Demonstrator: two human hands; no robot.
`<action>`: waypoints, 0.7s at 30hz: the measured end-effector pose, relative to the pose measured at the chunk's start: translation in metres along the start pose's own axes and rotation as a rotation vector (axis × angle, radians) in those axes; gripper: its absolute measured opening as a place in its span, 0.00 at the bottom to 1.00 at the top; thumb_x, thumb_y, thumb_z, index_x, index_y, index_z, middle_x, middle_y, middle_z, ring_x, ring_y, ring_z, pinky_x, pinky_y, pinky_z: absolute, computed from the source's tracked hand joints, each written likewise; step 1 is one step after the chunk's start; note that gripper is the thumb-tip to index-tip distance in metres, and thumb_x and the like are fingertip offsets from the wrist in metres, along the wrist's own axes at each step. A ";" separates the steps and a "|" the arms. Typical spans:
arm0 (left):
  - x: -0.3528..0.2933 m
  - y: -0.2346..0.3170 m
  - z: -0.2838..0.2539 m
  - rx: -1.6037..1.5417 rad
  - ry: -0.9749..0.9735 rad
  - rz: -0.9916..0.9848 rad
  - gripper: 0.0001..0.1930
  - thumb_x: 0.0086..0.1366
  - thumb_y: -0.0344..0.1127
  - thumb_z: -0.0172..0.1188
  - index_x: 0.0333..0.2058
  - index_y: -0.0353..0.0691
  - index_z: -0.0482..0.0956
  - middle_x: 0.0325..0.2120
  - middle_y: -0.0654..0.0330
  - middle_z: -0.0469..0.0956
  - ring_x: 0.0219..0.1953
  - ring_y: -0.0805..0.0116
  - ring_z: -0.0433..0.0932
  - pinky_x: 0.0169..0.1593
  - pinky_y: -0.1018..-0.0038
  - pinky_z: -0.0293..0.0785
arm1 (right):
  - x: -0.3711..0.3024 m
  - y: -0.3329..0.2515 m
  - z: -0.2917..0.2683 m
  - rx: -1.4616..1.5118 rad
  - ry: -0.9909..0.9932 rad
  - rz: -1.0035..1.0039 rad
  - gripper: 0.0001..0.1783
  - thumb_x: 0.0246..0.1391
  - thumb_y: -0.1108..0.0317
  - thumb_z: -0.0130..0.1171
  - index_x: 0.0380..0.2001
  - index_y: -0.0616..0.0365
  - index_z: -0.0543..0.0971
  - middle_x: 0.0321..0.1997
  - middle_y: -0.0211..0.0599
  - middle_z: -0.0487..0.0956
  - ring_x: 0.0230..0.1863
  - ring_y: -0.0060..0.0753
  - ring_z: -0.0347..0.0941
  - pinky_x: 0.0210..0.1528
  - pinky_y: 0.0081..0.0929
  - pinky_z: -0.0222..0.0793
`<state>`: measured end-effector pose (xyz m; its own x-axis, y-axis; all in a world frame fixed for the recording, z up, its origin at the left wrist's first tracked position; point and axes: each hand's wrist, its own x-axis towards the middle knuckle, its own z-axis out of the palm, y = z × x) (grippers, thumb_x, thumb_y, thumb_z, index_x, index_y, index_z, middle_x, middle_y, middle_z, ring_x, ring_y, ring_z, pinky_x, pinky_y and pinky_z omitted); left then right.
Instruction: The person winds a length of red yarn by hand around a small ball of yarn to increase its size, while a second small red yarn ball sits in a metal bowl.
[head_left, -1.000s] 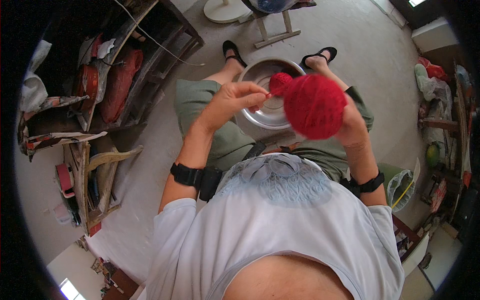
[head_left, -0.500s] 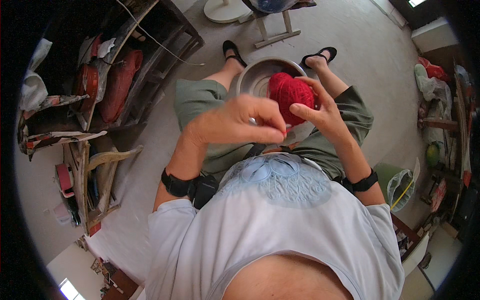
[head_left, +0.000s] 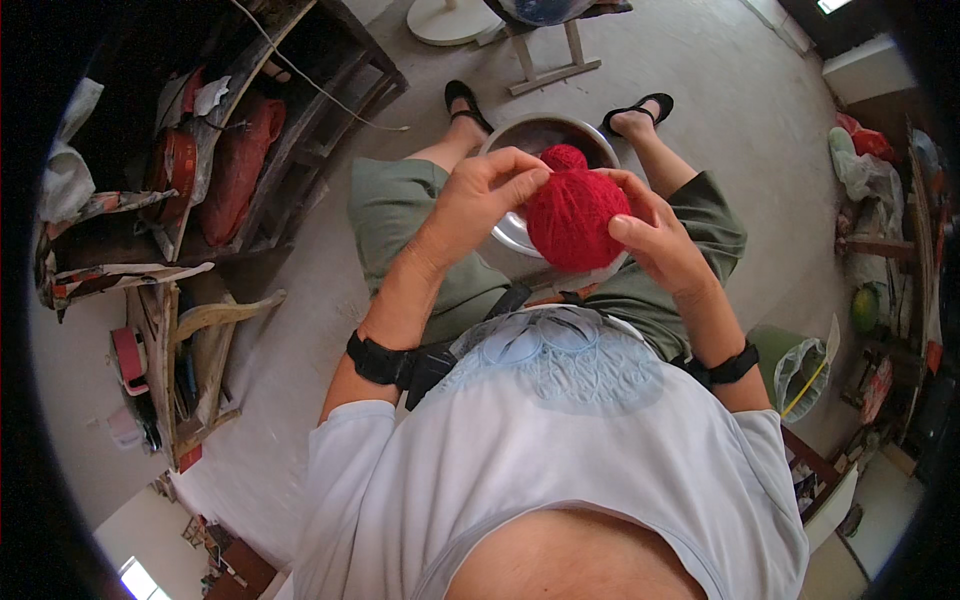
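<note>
A large ball of red yarn [head_left: 578,228] is held in front of my lap, over the metal basin [head_left: 512,232] between my legs. My right hand [head_left: 665,240] grips its right side, thumb on the near face and fingers round the far side. At its upper left, my left hand [head_left: 472,205] is closed in a pinch on the yarn; the strand itself is too thin to make out clearly. Just beyond the large ball shows a smaller red yarn ball [head_left: 565,157], partly hidden by it, apparently in the basin.
A small wooden stool [head_left: 555,65] stands beyond my feet, beside a round white base [head_left: 452,20]. Dark wooden shelving [head_left: 330,105] with bags is on the left. To the right are a green bin [head_left: 785,365] with a plastic liner and cluttered shelves [head_left: 880,245].
My left hand has swung from the near side up to the far left of the large ball. The ball has turned and shifted slightly nearer, and the smaller ball now shows behind it.
</note>
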<state>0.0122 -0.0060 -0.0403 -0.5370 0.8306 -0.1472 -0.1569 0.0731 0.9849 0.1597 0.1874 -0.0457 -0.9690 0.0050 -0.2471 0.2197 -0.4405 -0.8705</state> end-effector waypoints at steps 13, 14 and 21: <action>-0.002 -0.003 0.006 0.125 0.130 0.022 0.10 0.68 0.36 0.60 0.40 0.35 0.81 0.30 0.67 0.79 0.31 0.81 0.75 0.37 0.82 0.73 | -0.006 0.010 0.012 0.068 0.107 0.054 0.41 0.51 0.54 0.68 0.63 0.62 0.64 0.58 0.37 0.72 0.59 0.29 0.68 0.63 0.28 0.62; -0.003 -0.001 0.005 0.136 0.117 0.015 0.10 0.67 0.36 0.60 0.40 0.36 0.81 0.29 0.67 0.79 0.31 0.81 0.75 0.36 0.82 0.73 | -0.007 0.009 0.012 0.068 0.106 0.054 0.41 0.51 0.54 0.68 0.63 0.62 0.64 0.58 0.37 0.72 0.59 0.29 0.68 0.63 0.28 0.62; -0.007 0.009 0.004 0.035 0.036 0.051 0.08 0.67 0.35 0.61 0.39 0.36 0.81 0.29 0.67 0.80 0.31 0.81 0.75 0.35 0.82 0.73 | -0.013 0.010 0.005 0.234 -0.004 0.074 0.48 0.42 0.59 0.73 0.64 0.61 0.61 0.58 0.39 0.72 0.60 0.32 0.69 0.64 0.31 0.62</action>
<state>0.0180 -0.0090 -0.0302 -0.5734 0.8132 -0.0990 -0.0993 0.0510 0.9937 0.1738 0.1783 -0.0491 -0.9518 -0.0384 -0.3042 0.2582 -0.6354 -0.7277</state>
